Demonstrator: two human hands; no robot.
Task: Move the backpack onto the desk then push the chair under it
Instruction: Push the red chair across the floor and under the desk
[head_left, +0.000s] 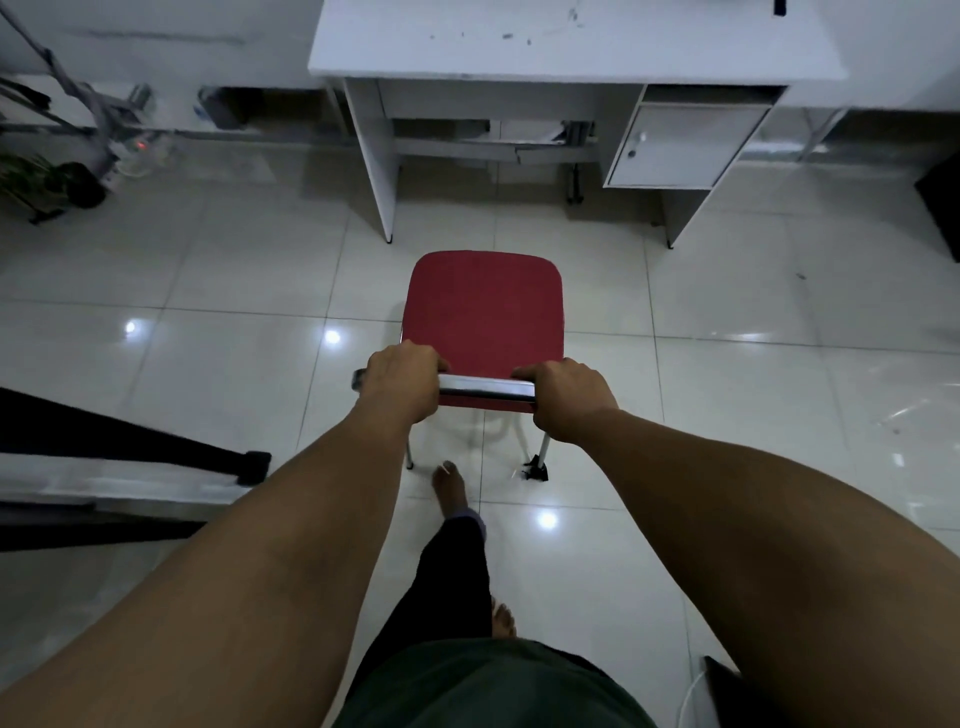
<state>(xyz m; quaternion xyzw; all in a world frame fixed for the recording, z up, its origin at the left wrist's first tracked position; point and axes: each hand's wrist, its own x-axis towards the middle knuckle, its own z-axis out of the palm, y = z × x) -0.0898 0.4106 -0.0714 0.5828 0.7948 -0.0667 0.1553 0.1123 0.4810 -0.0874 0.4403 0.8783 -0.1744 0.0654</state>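
Gripping the chair back rail, my left hand and right hand are clamped tight; it stands short of the worktop front edge. Backpack unseen, push remaining.

left grip: clenched | right grip: clenched | arms outstretched

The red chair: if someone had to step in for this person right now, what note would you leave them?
Left hand: grip closed on the chrome top bar of the red chair.
Right hand: same bar, other end.
Chair stands on the tiles, short of the white desk, facing its open knee space.
Backpack: not in view, so that step cannot be confirmed.
Left: push the chair straight forward under the desk.
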